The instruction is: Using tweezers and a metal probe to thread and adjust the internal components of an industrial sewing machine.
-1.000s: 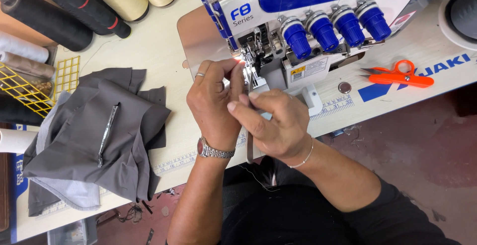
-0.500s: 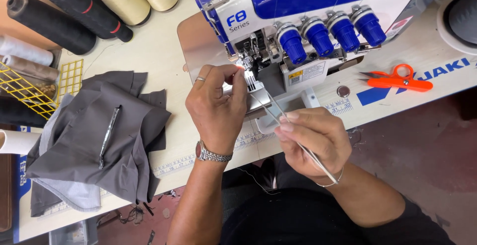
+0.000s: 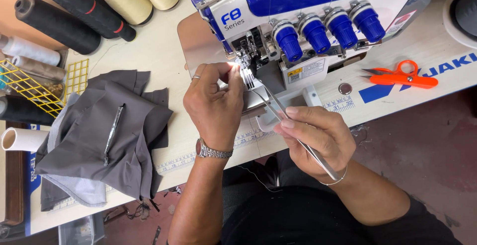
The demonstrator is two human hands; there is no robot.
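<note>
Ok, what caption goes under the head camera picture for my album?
Right hand aims long tweezers at a sewing machine's needle area while left hand steadies beside it.

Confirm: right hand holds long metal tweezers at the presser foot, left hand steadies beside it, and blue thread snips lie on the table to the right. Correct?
Not quite. The thread snips are orange, not blue, as the head view shows. The rest holds: the right hand holds long metal tweezers at the presser foot, and the left hand steadies beside it.

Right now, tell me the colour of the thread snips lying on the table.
Orange thread snips, seen best in the head view.
</note>
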